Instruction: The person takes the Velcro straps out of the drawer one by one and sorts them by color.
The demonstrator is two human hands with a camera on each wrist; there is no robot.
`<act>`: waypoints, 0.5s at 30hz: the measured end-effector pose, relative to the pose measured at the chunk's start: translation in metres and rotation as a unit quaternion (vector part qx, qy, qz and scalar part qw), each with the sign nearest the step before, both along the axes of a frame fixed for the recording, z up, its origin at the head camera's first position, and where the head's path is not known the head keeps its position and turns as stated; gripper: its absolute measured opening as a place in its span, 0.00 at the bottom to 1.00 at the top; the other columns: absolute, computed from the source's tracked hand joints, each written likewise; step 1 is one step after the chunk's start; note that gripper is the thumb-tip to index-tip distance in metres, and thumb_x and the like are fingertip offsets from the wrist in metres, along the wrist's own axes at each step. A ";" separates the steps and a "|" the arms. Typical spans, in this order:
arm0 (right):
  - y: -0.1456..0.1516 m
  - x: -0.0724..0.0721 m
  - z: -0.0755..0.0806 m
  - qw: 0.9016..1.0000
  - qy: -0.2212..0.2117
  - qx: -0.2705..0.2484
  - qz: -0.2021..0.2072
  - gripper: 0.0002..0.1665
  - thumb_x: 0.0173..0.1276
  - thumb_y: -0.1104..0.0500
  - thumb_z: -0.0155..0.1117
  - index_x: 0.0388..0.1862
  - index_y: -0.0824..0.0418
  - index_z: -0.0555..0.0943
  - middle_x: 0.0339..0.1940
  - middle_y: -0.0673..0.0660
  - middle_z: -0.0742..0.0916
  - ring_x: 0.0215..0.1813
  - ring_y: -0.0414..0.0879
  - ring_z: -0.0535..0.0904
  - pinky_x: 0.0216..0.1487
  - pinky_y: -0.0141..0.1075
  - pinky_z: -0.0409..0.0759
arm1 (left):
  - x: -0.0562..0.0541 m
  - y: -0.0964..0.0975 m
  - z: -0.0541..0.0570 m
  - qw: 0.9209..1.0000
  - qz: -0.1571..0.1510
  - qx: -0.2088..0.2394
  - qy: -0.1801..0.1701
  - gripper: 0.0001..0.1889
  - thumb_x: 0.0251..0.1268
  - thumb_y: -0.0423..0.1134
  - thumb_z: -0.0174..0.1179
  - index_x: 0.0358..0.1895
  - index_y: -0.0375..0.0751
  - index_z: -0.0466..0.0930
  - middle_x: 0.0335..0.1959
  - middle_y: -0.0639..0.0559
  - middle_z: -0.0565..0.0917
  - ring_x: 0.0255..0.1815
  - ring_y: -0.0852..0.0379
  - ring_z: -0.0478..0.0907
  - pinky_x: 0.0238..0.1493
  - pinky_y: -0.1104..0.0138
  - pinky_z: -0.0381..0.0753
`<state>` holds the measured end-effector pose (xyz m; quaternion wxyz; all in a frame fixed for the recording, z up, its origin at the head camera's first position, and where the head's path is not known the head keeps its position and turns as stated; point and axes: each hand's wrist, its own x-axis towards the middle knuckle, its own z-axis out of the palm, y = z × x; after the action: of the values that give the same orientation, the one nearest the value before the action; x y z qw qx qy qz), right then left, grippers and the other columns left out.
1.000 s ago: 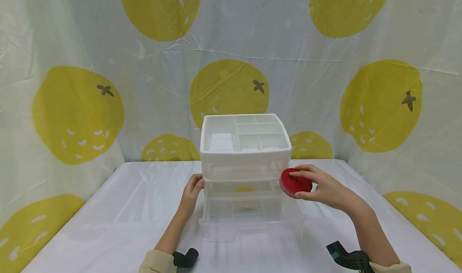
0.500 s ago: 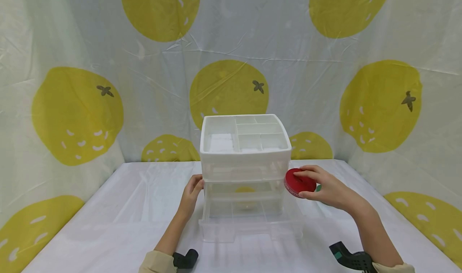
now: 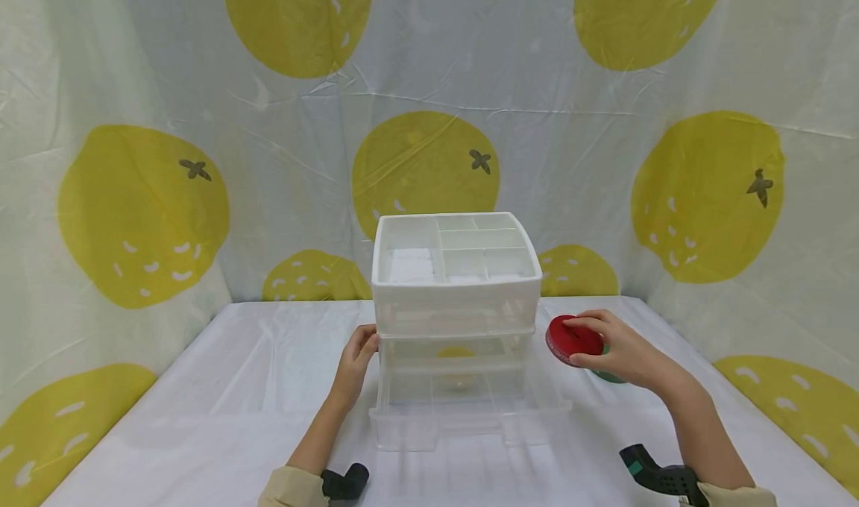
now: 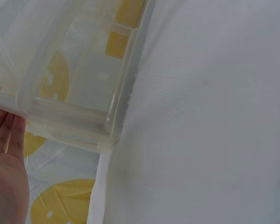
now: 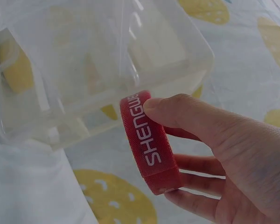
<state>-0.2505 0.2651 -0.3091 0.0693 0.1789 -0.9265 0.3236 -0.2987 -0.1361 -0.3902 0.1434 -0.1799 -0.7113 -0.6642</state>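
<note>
A white and clear plastic drawer organizer stands mid-table, its lower clear drawer pulled out toward me. My left hand rests against the organizer's left side; the left wrist view shows its fingers fairly straight, with the tips partly hidden by the plastic. In my right hand is a roll of red strap, pinched between thumb and fingers to the right of the organizer. White letters run along the strap's outer face in the right wrist view. A green round thing lies partly hidden behind the right hand.
The organizer's open top tray is divided into several compartments. A white cloth covers the table. Curtains printed with yellow fruit hang behind and at both sides.
My right hand has moved a little to the right with the red roll, away from the organizer. More of the green thing now shows. The left hand has stayed in place.
</note>
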 end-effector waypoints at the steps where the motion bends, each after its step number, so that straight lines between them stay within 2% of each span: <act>1: 0.002 -0.001 -0.002 1.000 -0.007 -0.002 -0.003 0.39 0.48 0.53 0.72 0.58 0.64 0.68 0.57 0.68 0.69 0.54 0.63 0.67 0.35 0.41 0.81 | -0.002 0.000 -0.003 1.000 0.000 0.001 0.005 0.13 0.69 0.35 0.43 0.50 0.30 0.68 0.38 0.65 0.75 0.43 0.62 0.73 0.49 0.74 0.69; 4: 0.007 -0.004 -0.007 1.000 -0.027 -0.005 -0.013 0.40 0.49 0.52 0.72 0.59 0.65 0.67 0.57 0.69 0.68 0.55 0.64 0.66 0.36 0.42 0.81 | -0.003 0.000 -0.004 1.000 0.003 0.005 0.002 0.13 0.69 0.36 0.44 0.50 0.30 0.68 0.38 0.63 0.75 0.44 0.58 0.73 0.48 0.74 0.70; 7: 0.012 -0.005 -0.011 0.999 -0.039 -0.002 -0.022 0.42 0.48 0.51 0.72 0.59 0.65 0.66 0.57 0.70 0.67 0.55 0.65 0.65 0.36 0.42 0.81 | -0.006 0.000 -0.007 1.000 0.005 0.003 0.018 0.14 0.69 0.37 0.44 0.50 0.30 0.68 0.38 0.63 0.76 0.43 0.57 0.74 0.47 0.74 0.70; 15: 0.028 -0.008 -0.021 0.997 -0.055 0.020 -0.041 0.43 0.48 0.49 0.72 0.59 0.66 0.66 0.55 0.71 0.67 0.54 0.66 0.65 0.35 0.43 0.81 | -0.003 0.000 -0.005 1.000 0.004 -0.002 0.015 0.14 0.70 0.37 0.43 0.50 0.30 0.68 0.39 0.62 0.75 0.44 0.62 0.73 0.49 0.72 0.70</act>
<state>-0.2582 0.2927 -0.3300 0.0277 0.1239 -0.9419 0.3109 -0.3022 -0.1364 -0.3947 0.1564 -0.1879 -0.7111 -0.6592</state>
